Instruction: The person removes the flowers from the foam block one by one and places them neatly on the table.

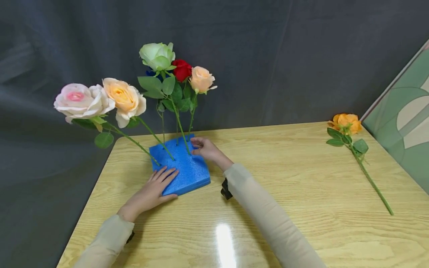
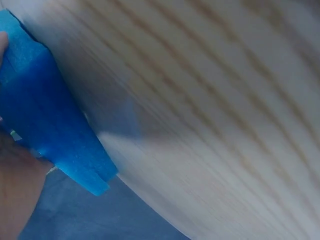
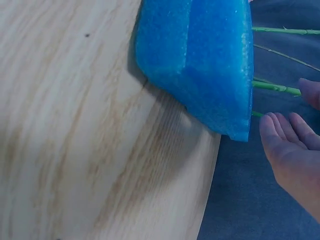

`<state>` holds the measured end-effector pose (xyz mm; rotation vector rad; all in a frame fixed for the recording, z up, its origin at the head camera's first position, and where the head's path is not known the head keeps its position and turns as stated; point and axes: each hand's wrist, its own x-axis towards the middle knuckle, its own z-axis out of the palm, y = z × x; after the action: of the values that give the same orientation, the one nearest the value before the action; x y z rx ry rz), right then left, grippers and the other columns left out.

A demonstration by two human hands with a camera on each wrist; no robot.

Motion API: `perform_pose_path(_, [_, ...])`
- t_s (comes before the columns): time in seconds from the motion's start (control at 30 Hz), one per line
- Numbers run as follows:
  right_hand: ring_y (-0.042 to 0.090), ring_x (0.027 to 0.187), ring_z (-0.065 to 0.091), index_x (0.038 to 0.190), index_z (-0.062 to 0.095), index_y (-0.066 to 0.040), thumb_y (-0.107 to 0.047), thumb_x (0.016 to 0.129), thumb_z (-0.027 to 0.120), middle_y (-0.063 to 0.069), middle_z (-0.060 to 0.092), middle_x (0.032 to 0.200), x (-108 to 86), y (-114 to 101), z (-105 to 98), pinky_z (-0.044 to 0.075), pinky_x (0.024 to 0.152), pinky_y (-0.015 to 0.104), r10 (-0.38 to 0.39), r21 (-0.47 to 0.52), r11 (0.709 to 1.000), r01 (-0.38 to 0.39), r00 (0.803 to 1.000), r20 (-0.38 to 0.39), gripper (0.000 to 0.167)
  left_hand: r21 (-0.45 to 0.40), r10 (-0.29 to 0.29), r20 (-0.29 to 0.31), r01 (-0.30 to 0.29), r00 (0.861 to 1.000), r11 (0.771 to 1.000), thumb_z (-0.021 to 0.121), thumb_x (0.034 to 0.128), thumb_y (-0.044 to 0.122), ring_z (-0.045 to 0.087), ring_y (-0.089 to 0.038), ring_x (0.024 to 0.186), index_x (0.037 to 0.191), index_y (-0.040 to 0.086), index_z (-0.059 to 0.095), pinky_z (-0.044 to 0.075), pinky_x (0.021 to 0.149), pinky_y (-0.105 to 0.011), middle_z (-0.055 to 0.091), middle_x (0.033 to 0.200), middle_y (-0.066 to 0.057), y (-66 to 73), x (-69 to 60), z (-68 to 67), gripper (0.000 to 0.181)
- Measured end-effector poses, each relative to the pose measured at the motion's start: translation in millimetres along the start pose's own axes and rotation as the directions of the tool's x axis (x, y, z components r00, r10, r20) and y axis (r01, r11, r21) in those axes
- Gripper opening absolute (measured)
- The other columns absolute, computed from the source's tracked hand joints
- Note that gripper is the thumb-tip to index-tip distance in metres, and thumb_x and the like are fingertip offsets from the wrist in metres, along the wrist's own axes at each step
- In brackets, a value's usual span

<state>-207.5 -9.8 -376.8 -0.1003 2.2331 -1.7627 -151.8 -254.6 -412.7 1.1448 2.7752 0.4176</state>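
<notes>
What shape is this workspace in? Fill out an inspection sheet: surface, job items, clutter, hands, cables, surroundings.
Surface: wooden table, bright reflection toward the near side.
Job items: blue foam block bearing white-pink rose and large peach rose, both leaning left, plus pale green rose, red rose and small peach rose; dark blue bloom mostly hidden; orange flower lying apart, far right.
Clutter: nothing seen.
Hands: left hand rests on the block, fingers spread; right hand beside the pale green rose's stem, contact unclear.
Cables: nothing seen.
Surroundings: dark cloth behind, green patterned panel right.
</notes>
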Motion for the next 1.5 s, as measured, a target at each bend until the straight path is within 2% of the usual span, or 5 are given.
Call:
perform_pose_path(0.37, [0.028,0.145,0.030,0.150,0.028,-0.004,0.005,0.093,0.052,0.013,0.031,0.156,1.7,4,6,0.038,0.112,0.041,-0.026,0.003,1.000,0.026,0.998,0.052,0.062,-0.023,-0.024,0.032,0.025,0.999,0.999,0.064,0.0899,0.038,0.017,-0.040,0.146,0.152,0.011,0.028,0.013,0.116,-0.061,0.028,0.157,-0.012,0.4,-1.3,3.3,0.076])
perform_pose_path(0.57, [0.029,0.140,0.037,0.149,0.032,-0.006,0.005,0.093,0.051,0.015,0.037,0.151,3.7,3,10,0.039,0.111,0.041,-0.030,-0.019,0.999,0.031,0.998,0.051,0.060,-0.024,-0.029,0.033,0.030,0.999,0.999,0.064,0.0900,0.037,0.016,-0.040,0.147,0.152,0.011,0.028,0.012,0.116,-0.061,0.027,0.157,-0.012,0.1,-0.7,4.2,0.076])
perform_pose_path(0.87, [0.031,0.130,0.048,0.143,0.039,-0.004,0.003,0.096,0.047,0.018,0.047,0.141,6.4,2,14,0.044,0.106,0.040,0.012,0.066,0.998,-0.013,1.000,0.016,0.048,-0.012,-0.032,0.041,0.032,0.999,0.999,0.063,0.0907,0.038,0.015,-0.040,0.147,0.152,0.010,0.027,0.011,0.116,-0.062,0.026,0.158,-0.013,-0.3,-0.1,3.9,0.076])
perform_pose_path(1.17, [0.030,0.114,0.059,0.124,0.051,0.003,-0.020,0.101,0.048,0.021,0.060,0.125,5.8,3,12,0.051,0.092,0.035,-0.030,-0.008,1.000,0.030,0.997,-0.071,0.033,-0.003,-0.026,0.027,0.026,0.999,1.000,0.064,0.0904,0.036,0.016,-0.041,0.146,0.151,0.009,0.028,0.013,0.115,-0.062,0.027,0.157,-0.014,-0.2,-0.4,2.6,0.076])
perform_pose_path(1.5, [0.033,0.112,0.058,0.127,0.048,0.003,-0.019,0.102,0.045,0.024,0.059,0.120,5.0,8,10,0.050,0.097,0.039,-0.024,0.131,0.991,0.039,0.993,-0.119,0.033,0.003,-0.033,0.038,0.033,0.999,0.999,0.063,0.0907,0.038,0.016,-0.040,0.147,0.152,0.009,0.028,0.012,0.116,-0.062,0.026,0.158,-0.013,0.1,-0.4,4.5,0.076])
